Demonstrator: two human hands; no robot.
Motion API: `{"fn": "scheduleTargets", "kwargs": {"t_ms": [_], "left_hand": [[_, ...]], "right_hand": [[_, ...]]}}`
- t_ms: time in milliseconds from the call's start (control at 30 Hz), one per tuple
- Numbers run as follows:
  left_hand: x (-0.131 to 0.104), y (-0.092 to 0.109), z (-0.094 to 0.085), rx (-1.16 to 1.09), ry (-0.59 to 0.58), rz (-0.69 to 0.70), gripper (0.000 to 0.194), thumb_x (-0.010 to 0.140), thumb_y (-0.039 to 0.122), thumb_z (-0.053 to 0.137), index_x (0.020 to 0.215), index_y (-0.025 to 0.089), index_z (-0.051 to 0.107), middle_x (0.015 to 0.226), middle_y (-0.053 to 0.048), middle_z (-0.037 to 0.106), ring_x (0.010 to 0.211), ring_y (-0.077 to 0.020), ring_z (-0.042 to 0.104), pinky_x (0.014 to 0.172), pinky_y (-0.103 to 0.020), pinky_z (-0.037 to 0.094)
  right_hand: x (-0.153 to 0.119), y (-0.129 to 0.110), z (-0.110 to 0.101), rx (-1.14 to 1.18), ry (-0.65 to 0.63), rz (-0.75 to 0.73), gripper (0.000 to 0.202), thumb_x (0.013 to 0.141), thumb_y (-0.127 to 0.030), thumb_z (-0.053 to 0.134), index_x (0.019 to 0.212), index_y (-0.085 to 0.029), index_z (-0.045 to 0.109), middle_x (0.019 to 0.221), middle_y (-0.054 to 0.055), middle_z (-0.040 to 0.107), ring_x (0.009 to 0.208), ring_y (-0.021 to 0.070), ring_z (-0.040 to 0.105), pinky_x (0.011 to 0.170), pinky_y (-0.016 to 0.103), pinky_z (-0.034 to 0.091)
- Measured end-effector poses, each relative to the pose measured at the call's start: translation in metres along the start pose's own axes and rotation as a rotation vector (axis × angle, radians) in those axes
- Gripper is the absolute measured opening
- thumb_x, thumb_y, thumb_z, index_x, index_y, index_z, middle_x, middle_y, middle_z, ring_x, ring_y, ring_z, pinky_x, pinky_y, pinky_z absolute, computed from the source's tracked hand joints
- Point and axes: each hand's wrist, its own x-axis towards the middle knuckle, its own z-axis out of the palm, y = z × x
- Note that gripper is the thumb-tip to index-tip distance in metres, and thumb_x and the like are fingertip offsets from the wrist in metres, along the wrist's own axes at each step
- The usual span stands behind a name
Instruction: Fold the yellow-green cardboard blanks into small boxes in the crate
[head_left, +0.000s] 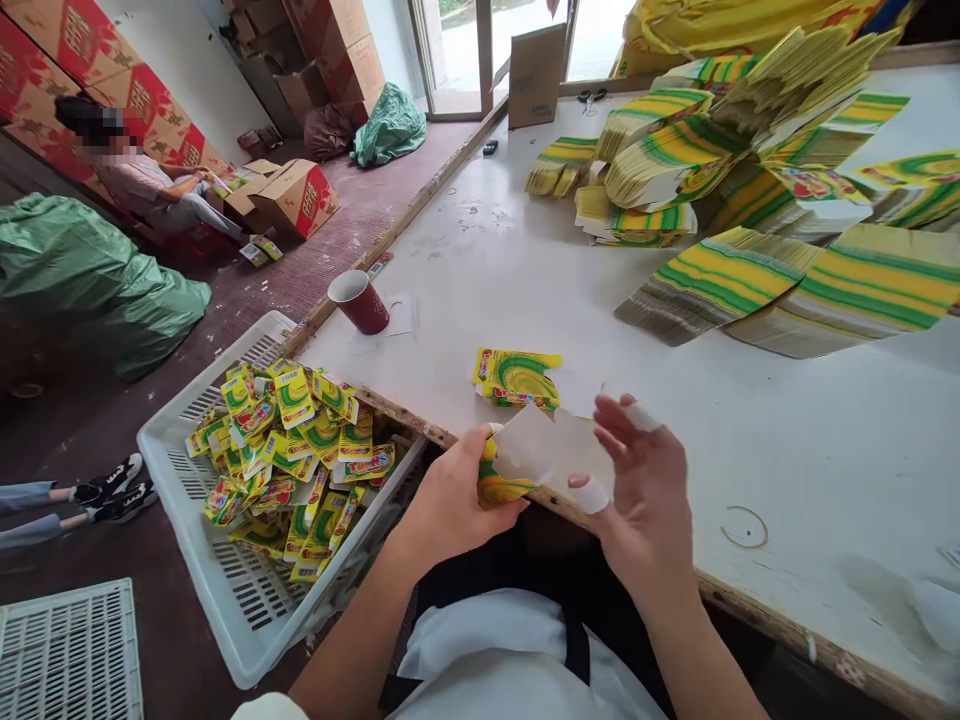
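While the left hand (pixel 461 497) is gripping, the right hand (pixel 649 500) is hovering open

As I'm following remotely, the left hand is clasping a yellow-and-green printed cardboard carton (pixel 525 455) by its left end, near the front edge of the white surface (pixel 495 285). Its pale, unprinted flaps (pixel 577 440) are facing the right hand, whose fingers are standing apart and grasping nothing; I can't tell whether the thumb is touching a flap. I'm judging the step to be opening or folding those flaps. To my eye, the next move is calling for a steady left hold while the right fingers are meeting one edge. A second yellow-and-green carton (pixel 517 376) is lying just beyond, and a slotted white plastic crate (pixel 244 640) of small yellow cardboard boxes (pixel 300 440) is standing left.
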Motion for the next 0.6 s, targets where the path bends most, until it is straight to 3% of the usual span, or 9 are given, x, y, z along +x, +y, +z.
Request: {"fn": "scheduleTargets", "kwargs": {"t_ms": [100, 167, 267, 333, 467, 600], "left_hand": [[-0.002, -0.004, 0.009, 0.024, 0.002, 0.112, 0.063, 0.071, 0.027, 0.073, 0.126, 0.022, 0.042, 0.105, -0.008, 0.069, 0.093, -0.0265, 0.069, 0.079, -0.036, 0.055], [-0.003, -0.005, 0.014, -0.019, 0.036, 0.2, 0.066, 0.073, 0.028, 0.072, 0.129, 0.023, 0.039, 0.108, -0.008, 0.069, 0.092, -0.0254, 0.069, 0.079, -0.035, 0.055], [-0.004, -0.004, 0.022, -0.099, 0.139, 0.308, 0.066, 0.077, 0.027, 0.07, 0.134, 0.026, 0.036, 0.112, -0.008, 0.067, 0.093, -0.0226, 0.07, 0.082, -0.032, 0.055], [-0.004, -0.004, 0.026, -0.119, 0.191, 0.309, 0.065, 0.08, 0.028, 0.069, 0.136, 0.026, 0.036, 0.11, -0.007, 0.066, 0.092, -0.0209, 0.069, 0.082, -0.031, 0.056], [0.0, -0.008, 0.028, -0.071, 0.256, 0.267, 0.065, 0.08, 0.029, 0.07, 0.135, 0.025, 0.036, 0.109, -0.006, 0.062, 0.091, -0.0202, 0.067, 0.078, -0.03, 0.056], [0.003, -0.01, 0.028, 0.038, 0.18, 0.374, 0.044, 0.079, 0.024, 0.066, 0.115, 0.026, 0.043, 0.099, -0.002, 0.061, 0.082, -0.0183, 0.065, 0.069, -0.027, 0.052]], "right_hand": [[0.003, 0.006, 0.001, 0.358, -0.128, 0.418, 0.035, 0.084, -0.05, 0.07, 0.109, -0.026, 0.067, 0.122, 0.009, 0.071, 0.112, 0.0302, 0.066, 0.092, 0.045, 0.056], [0.006, 0.008, 0.004, 0.552, -0.211, 0.658, 0.038, 0.077, -0.056, 0.075, 0.097, -0.024, 0.071, 0.105, 0.008, 0.077, 0.099, 0.0308, 0.071, 0.083, 0.044, 0.059], [0.006, 0.011, 0.013, 0.762, -0.312, 0.877, 0.04, 0.068, -0.055, 0.081, 0.093, -0.025, 0.075, 0.092, 0.005, 0.079, 0.087, 0.0285, 0.074, 0.079, 0.043, 0.061], [0.003, 0.011, 0.018, 0.845, -0.361, 0.906, 0.043, 0.068, -0.06, 0.08, 0.094, -0.026, 0.076, 0.097, 0.006, 0.08, 0.091, 0.0278, 0.074, 0.084, 0.042, 0.06], [0.001, 0.008, 0.018, 0.848, -0.305, 0.771, 0.058, 0.066, -0.07, 0.077, 0.105, -0.028, 0.074, 0.119, 0.007, 0.075, 0.113, 0.0299, 0.067, 0.095, 0.042, 0.055], [0.008, -0.002, 0.014, 0.702, -0.269, 0.782, 0.053, 0.06, -0.055, 0.088, 0.102, -0.025, 0.074, 0.103, 0.007, 0.078, 0.109, 0.0317, 0.067, 0.095, 0.044, 0.053]]}}
